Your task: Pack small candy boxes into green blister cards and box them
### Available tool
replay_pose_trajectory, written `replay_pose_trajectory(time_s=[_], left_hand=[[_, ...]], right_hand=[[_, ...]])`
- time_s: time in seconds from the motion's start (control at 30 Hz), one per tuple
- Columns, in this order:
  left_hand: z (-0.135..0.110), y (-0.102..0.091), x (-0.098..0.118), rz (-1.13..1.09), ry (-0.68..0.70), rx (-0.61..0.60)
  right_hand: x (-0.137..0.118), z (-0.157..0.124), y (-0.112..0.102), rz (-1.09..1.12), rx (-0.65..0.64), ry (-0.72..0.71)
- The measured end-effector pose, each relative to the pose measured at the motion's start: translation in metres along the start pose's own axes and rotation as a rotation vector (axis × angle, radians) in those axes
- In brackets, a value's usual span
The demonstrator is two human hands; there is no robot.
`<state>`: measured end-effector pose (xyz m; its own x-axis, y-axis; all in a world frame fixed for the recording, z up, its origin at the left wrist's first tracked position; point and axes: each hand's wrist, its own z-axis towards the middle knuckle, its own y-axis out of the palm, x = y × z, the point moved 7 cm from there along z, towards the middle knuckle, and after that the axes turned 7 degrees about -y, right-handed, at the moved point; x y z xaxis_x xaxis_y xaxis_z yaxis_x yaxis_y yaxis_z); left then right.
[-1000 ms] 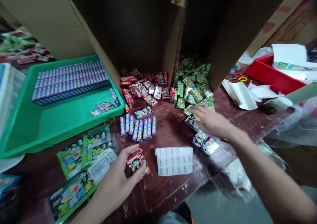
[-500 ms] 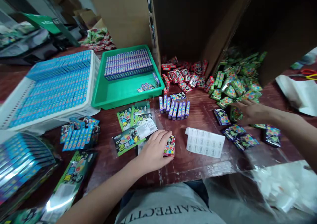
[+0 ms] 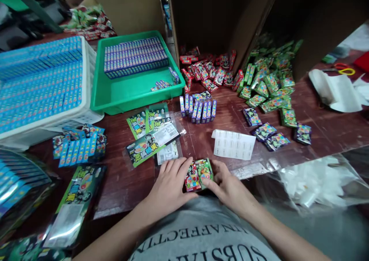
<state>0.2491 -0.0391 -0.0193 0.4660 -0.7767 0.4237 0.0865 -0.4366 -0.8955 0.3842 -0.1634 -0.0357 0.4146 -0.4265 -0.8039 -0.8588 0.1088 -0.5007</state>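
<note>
At the table's front edge, my left hand (image 3: 172, 180) is closed around a small red candy box (image 3: 192, 178). My right hand (image 3: 229, 184) grips a small green candy box (image 3: 205, 169) between thumb and fingers, side by side with the red one. Just beyond my left hand lie flat printed plastic pouches (image 3: 152, 143) with barcode labels. A sheet of round stickers (image 3: 234, 145) rests to the right, partly folded. Several small purple boxes (image 3: 203, 111) stand in a row farther back.
A green tray (image 3: 129, 104) of purple boxes and a white basket (image 3: 86, 80) of blue boxes stand at the left. Red packets (image 3: 211, 72) and green packets (image 3: 266, 86) are heaped by the cardboard boxes. Dark purple packets (image 3: 265, 131) lie at right, beyond a plastic bag of white pieces (image 3: 314, 182).
My right hand has come from the green pile to the front edge with a green box, now beside the red one. The view has shifted, and my left hand still holds the red box.
</note>
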Motion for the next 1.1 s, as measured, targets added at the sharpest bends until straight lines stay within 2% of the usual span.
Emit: replay_pose_trajectory(time_s=[0.07,0.13,0.2,0.27,0.33,0.43,0.57,0.63,0.67,0.77,0.83,0.93,1.03,1.1], left_hand=[[-0.004,0.000,-0.005,-0.011,0.021,-0.015],[-0.006,-0.002,-0.007,-0.026,0.040,-0.023],[-0.007,-0.003,-0.008,-0.044,0.058,-0.022],[-0.006,-0.002,-0.008,-0.063,0.065,-0.006],[-0.006,0.000,-0.009,-0.085,0.061,0.016],[-0.009,0.003,-0.008,-0.112,0.048,0.034],[-0.013,-0.002,-0.008,-0.111,0.058,-0.007],[-0.008,-0.018,-0.015,-0.108,0.087,-0.008],[-0.002,-0.031,-0.023,-0.101,0.082,0.029],[0.025,-0.075,-0.064,-0.017,-0.051,0.232],[0.043,-0.087,-0.089,0.078,-0.133,0.211],[0.050,-0.088,-0.099,0.131,-0.093,0.096],[0.028,-0.089,-0.083,0.044,0.045,0.042],[0.009,-0.090,-0.073,-0.028,0.098,0.010]], right_hand=[[0.001,-0.004,-0.012,-0.231,0.072,-0.048],[-0.008,-0.005,-0.029,-0.444,0.095,-0.184],[-0.022,0.000,-0.031,-0.550,0.017,-0.418],[-0.032,0.007,-0.022,-0.562,-0.101,-0.630],[-0.033,0.018,-0.011,-0.538,-0.176,-0.728],[-0.030,0.034,0.004,-0.492,-0.200,-0.740],[-0.032,0.035,0.014,-0.417,-0.150,-0.736],[-0.039,0.031,0.010,-0.366,-0.100,-0.734],[-0.044,0.030,0.005,-0.337,-0.068,-0.733],[-0.066,0.030,-0.023,-0.256,0.046,-0.745],[-0.080,0.035,-0.047,-0.236,0.087,-0.760],[-0.092,0.050,-0.071,-0.224,-0.023,-0.784],[-0.095,0.064,-0.075,-0.252,-0.221,-0.793],[-0.099,0.070,-0.072,-0.295,-0.284,-0.801]])
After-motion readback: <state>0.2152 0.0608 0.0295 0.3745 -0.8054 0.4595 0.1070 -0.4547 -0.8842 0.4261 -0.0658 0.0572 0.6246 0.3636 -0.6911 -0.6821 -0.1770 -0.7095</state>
